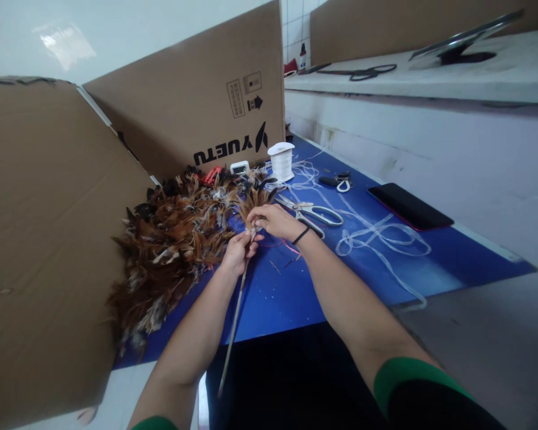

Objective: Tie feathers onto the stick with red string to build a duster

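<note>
My left hand [239, 251] is closed round a thin stick [235, 319], just below a tuft of brown and black feathers [253, 202] at its upper end. The stick slants down past the table edge towards me. My right hand [273, 221] pinches at the base of the feathers, its fingertips close to the left thumb; what exactly lies between them is too small to make out. A large heap of loose brown feathers [174, 233] lies to the left of both hands. Silver scissors [314, 214] rest just beyond the right wrist.
A white ribbon spool [281, 162] stands at the back, its clear ribbon [376, 233] trailing right. Black-handled snips [335, 181] and a phone [410, 206] lie on the blue table [287, 304]. Cardboard panels [197, 89] wall the left and back. A ledge [385, 83] holds dark scissors [367, 71].
</note>
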Demonstrator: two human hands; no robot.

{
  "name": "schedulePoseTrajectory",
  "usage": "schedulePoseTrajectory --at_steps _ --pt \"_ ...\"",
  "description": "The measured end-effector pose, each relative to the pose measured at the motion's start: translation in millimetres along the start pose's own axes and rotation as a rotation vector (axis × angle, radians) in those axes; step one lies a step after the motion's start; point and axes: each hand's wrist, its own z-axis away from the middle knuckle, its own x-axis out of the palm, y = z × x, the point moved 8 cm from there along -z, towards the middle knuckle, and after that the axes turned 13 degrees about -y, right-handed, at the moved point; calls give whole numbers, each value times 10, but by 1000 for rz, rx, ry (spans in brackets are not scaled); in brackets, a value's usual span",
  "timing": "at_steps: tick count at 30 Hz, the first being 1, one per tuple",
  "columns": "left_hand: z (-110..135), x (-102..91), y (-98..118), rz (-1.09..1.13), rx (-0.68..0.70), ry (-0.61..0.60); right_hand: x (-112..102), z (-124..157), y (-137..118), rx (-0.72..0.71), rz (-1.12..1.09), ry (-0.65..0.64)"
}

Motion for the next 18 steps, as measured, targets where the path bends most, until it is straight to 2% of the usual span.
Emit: schedulePoseTrajectory --at_steps 18 --pt "33 51 2 121 -35 -22 63 -23 -97 -53 160 6"
